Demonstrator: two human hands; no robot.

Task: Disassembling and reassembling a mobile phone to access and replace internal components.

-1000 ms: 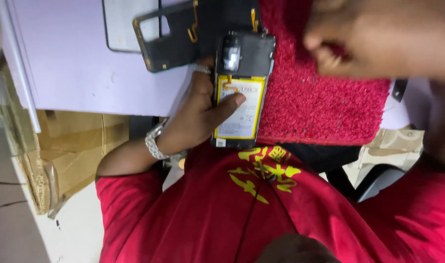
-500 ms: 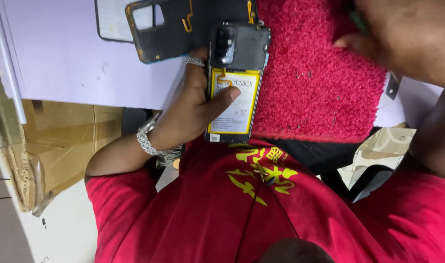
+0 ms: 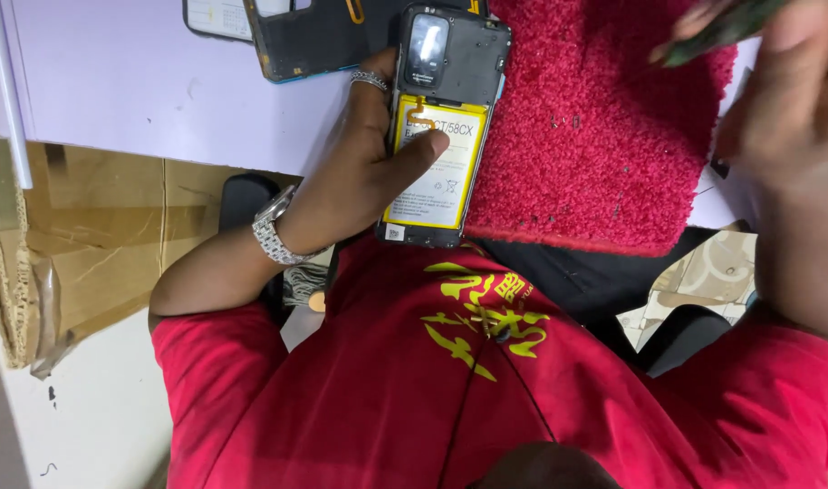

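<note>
red mat (image 3: pixel 595 136) beside opened phone (image 3: pixel 441 127)

The opened phone (image 3: pixel 446 127) shows matt black plastic and a glossy yellow battery (image 3: pixel 435 172). The red mat (image 3: pixel 595 136) is rough, tufted cloth. The bench (image 3: pixel 142 81) is smooth and matt; the wristwatch (image 3: pixel 274 234) is shiny metal.

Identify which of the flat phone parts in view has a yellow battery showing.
The opened phone gripped by the left hand; the detached dark back cover on the table shows no battery.
</note>
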